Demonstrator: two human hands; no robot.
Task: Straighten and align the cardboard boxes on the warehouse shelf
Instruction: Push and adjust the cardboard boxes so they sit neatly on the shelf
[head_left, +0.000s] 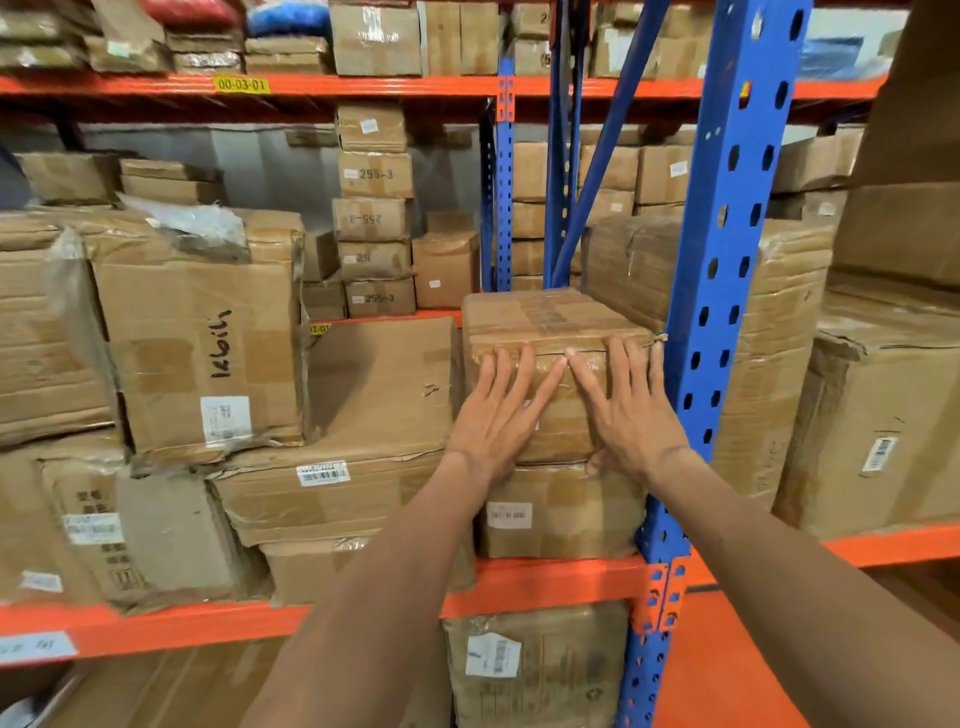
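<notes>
Now both hands, left (496, 410) and right (631, 410), open-palmed, apparently flat against taped box (550, 332).

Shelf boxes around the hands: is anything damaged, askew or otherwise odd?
Yes. The box marked with black handwriting sits tilted, its bottom edge torn and loose plastic wrap peeling off its top. The wide box beneath it is crushed, with ripped edges. Both hands, left and right, lie flat on the taped box, which looks intact.

Both hands, left hand (498, 410) and right hand (626, 410), flat against taped box (550, 317) front.
</notes>
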